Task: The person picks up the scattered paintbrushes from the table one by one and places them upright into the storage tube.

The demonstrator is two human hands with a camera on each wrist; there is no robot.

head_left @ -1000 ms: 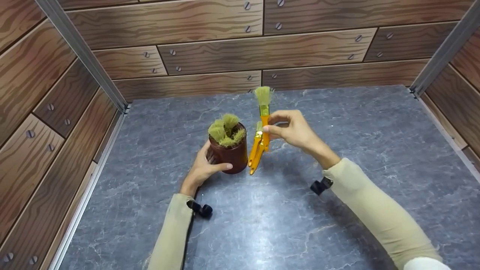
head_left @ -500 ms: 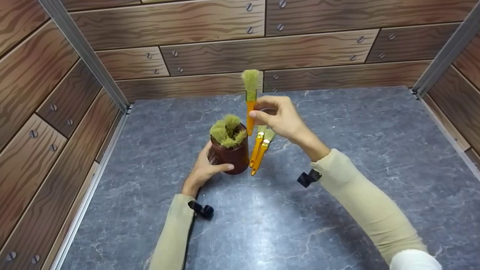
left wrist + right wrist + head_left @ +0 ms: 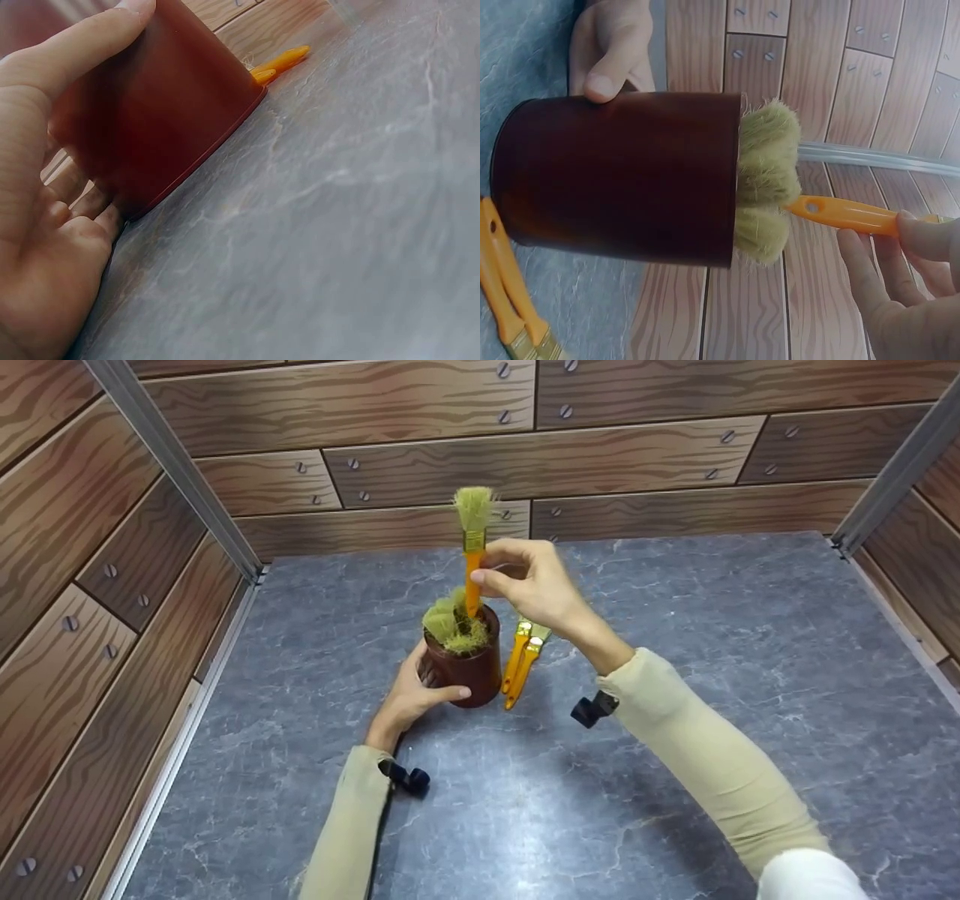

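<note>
A dark brown-red cylindrical cup [image 3: 466, 675] stands upright on the table, several brushes in it with their pale bristles [image 3: 444, 622] up at its mouth. My left hand [image 3: 409, 697] grips the cup's left side, thumb across the front; the left wrist view shows its fingers [image 3: 90, 199] behind the wall near the base. Above the cup, my right hand [image 3: 532, 581] pinches a paintbrush [image 3: 473, 559] by its orange handle, bristles up. In the right wrist view the handle's holed end [image 3: 814, 206] is right at the bristles in the cup's mouth.
Two more orange-handled paintbrushes [image 3: 523, 664] lie side by side on the grey marbled table [image 3: 675, 607], just right of the cup. Wood-patterned walls [image 3: 420, 472] with metal corner posts [image 3: 176, 465] enclose the table at the back and sides.
My right hand has lifted one paintbrush off the pair on the table and carried it up and left until it is over the cup. My left hand keeps its hold on the cup.
</note>
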